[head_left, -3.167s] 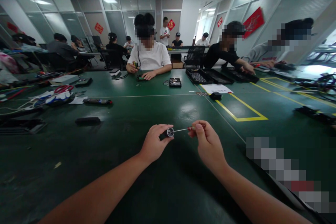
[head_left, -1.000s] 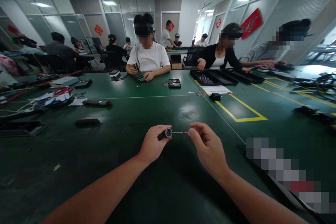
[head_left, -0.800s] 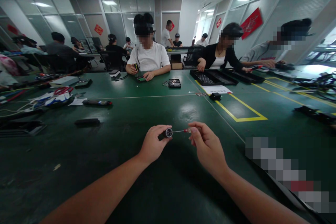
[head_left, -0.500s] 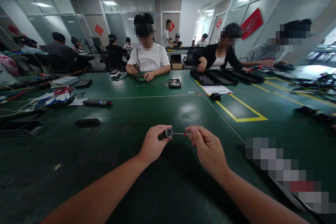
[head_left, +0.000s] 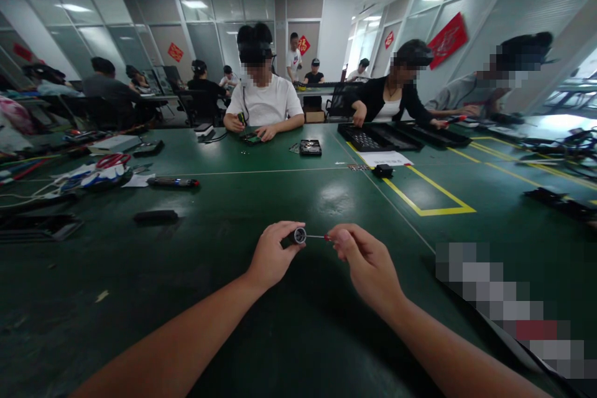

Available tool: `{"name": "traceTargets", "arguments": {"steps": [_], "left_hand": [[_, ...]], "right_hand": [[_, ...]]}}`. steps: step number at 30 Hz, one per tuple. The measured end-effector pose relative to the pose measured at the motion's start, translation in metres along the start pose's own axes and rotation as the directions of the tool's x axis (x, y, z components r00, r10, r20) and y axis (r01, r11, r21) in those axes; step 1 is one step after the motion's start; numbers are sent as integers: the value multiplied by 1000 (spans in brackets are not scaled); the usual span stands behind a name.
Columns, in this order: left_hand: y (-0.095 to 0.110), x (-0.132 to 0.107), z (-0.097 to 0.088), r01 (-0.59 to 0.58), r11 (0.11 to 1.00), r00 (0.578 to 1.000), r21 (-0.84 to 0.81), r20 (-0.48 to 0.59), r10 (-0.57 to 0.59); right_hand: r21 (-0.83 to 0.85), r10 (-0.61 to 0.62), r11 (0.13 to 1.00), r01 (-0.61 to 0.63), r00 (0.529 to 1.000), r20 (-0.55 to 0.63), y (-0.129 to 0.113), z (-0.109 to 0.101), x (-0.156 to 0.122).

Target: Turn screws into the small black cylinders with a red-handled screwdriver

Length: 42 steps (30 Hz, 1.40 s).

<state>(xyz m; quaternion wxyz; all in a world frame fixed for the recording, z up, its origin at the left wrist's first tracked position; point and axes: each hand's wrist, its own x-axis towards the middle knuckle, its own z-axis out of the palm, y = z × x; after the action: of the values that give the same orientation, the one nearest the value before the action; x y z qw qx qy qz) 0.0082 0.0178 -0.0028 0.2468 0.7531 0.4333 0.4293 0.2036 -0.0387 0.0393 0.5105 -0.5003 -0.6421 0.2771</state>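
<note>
Between thumb and fingers, my left hand [head_left: 274, 255] grips a short dark cylinder [head_left: 299, 236], its round, light-rimmed end facing me. My right hand [head_left: 366, 258] is closed around the red handle of a small screwdriver [head_left: 318, 237]. Its thin metal shaft points left, and the tip meets the right side of the cylinder's end. Most of the handle is hidden by my fingers. Both hands are over the green table [head_left: 233, 323], near its middle.
Left of my hands lie a black bar [head_left: 155, 217], a pen-shaped electric tool [head_left: 173, 182] and bundled cables [head_left: 109, 171]. A small black block [head_left: 383, 171] sits by yellow tape. Across the table, a person in white [head_left: 265, 102] works on a board; black trays [head_left: 380, 138] lie before another.
My right fingers have shifted slightly along the screwdriver's handle, covering more of the red. The cylinder and my left hand stay in place.
</note>
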Motion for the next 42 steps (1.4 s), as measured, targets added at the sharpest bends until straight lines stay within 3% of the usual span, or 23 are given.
{"name": "traceTargets", "arguments": {"steps": [3,8,12,17,21,26,31,36,42], "left_hand": [[0,0,0,-6,1000,1000,-2,1,6],[-1,0,0,-4,1000,1000,6,-8,4],[-3,0,1,-25,1000,1000,8,-10,25],[-3,0,2,-26,1000,1000,-2,-8,26],[-1,0,0,-14,1000,1000,-6,1,14],[0,0,-1,-10,1000,1000,-10,-12,10],[1,0,-1,-5,1000,1000,-6,-2,5],[-1,0,0,-9,1000,1000,-5,4,9],[-1,0,1,-6,1000,1000,-14,-10,5]], "right_hand": [[-54,21,998,-23,999,-38,1,1,1],[2,60,998,-60,994,-89,4,2,3],[21,89,996,-88,994,-61,3,3,2],[19,18,1000,-18,1000,-18,2,1,-1],[-84,38,995,-44,997,-64,1,-1,-1],[-63,38,997,-46,993,-112,-1,-1,3],[7,97,995,-97,995,-39,-1,0,3],[-19,50,999,-50,999,-18,0,0,0],[-107,16,994,-29,993,-120,1,0,1]]}}
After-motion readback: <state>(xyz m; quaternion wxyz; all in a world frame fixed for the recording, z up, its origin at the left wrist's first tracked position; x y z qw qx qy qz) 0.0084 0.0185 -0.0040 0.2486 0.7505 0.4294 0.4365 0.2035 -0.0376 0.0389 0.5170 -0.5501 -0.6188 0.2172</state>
